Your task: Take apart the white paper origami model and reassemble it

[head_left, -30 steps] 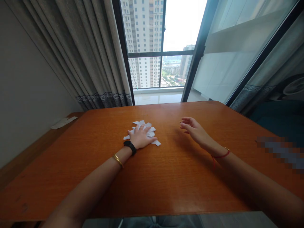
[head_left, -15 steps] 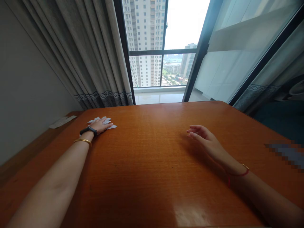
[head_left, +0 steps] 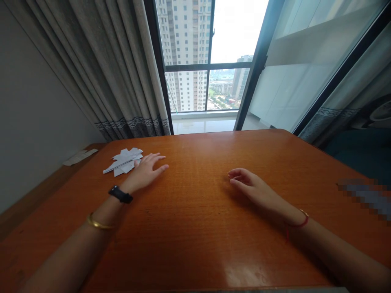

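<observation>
While the left hand (head_left: 146, 173) is open just beside the white paper pieces (head_left: 125, 160), palm down and fingers spread, nothing shows in its grip. Pieces lie on the desk (head_left: 189, 211), to that hand's left, overlapping in a loose, uneven heap; corners jut out all round, and one long narrow edge points back towards the wearer. Outer edge of the hand overlaps the heap in view; cannot tell whether it touches.

Right hand (head_left: 249, 183) well apart from the heap, half-open, fingers loosely curled, thumb near the fingertips; no paper seen in it. Black wristband (head_left: 120, 194) and gold bangle (head_left: 97, 223) sit behind the left hand.

Handling, as judged: loose paper likely slips layer over layer, so a broad, flat palm over the middle serves better than fingertips at one corner. Light, even pressure; slow, level movement. Best to lift the palm straight off, since a sideways drag could catch a jutting corner and fan the heap. Bangle wants keeping clear of the edges. Right hand does well at its present distance, relaxed.
</observation>
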### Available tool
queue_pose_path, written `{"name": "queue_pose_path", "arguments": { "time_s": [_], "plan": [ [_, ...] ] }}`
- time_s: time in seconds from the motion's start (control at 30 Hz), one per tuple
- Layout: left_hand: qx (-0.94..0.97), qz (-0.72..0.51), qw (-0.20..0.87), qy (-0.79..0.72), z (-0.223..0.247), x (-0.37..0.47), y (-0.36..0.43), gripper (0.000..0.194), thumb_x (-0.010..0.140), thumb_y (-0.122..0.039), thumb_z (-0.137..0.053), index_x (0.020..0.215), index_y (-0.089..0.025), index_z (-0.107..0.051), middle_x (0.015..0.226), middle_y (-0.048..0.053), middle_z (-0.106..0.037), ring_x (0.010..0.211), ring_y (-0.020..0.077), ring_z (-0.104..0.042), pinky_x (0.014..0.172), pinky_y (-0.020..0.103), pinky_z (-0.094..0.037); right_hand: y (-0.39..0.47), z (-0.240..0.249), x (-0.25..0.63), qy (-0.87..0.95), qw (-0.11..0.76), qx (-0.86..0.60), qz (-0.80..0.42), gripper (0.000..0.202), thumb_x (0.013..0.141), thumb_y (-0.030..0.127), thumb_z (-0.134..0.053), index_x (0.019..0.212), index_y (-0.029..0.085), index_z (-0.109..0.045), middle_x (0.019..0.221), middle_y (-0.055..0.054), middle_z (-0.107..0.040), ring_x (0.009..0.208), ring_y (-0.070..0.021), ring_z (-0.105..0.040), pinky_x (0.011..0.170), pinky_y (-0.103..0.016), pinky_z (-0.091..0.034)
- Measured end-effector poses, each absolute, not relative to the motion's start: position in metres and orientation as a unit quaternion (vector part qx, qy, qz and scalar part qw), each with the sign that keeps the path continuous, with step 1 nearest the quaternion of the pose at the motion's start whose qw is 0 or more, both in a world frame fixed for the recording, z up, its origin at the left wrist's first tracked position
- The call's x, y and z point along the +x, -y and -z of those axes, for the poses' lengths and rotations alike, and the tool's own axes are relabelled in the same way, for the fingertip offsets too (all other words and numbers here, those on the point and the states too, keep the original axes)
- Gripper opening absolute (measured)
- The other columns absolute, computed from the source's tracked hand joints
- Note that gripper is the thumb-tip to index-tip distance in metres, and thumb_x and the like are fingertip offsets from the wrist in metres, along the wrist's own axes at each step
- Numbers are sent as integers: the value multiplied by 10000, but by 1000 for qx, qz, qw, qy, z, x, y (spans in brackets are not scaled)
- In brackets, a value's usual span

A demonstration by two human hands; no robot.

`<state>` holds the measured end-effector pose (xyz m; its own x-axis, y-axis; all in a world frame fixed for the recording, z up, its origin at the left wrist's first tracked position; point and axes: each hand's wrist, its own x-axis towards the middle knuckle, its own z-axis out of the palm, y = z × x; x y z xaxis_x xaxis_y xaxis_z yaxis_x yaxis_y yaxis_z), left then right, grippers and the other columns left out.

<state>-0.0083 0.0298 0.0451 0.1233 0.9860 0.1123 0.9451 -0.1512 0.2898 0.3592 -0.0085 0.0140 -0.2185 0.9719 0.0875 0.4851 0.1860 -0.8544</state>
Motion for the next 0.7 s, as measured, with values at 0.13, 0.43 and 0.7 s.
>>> {"name": "queue_pose_path", "arguments": {
  "time_s": [0.13,0.43,0.7],
  "plan": [
    [770,-144,123,-609,-45,22,12,533,861,-644,-414,1252,-310,-555,1443,57,-457,1369,335,-310,1081,671,26,7,-23,347,714,286,-530,-358,257,837,378,-577,1021,202,-609,1063,-86,-675,970,-219,-637,843,-355,-513],
    [785,-190,111,-579,-19,23,19,364,903,-490,-442,1128,-272,-628,1285,52,-603,1221,281,-509,1115,634,-85,4,-3,338,746,318,-515,-278,192,870,350,-530,924,202,-640,957,-50,-695,863,-191,-640,790,-321,-493],
    [785,-190,107,-580,-16,27,24,327,908,-466,-436,1069,-271,-643,1188,35,-663,1123,252,-576,1139,581,-45,12,-2,336,791,317,-484,-199,165,879,288,-508,889,218,-657,933,-41,-700,877,-200,-629,835,-335,-464]
  ]
}}
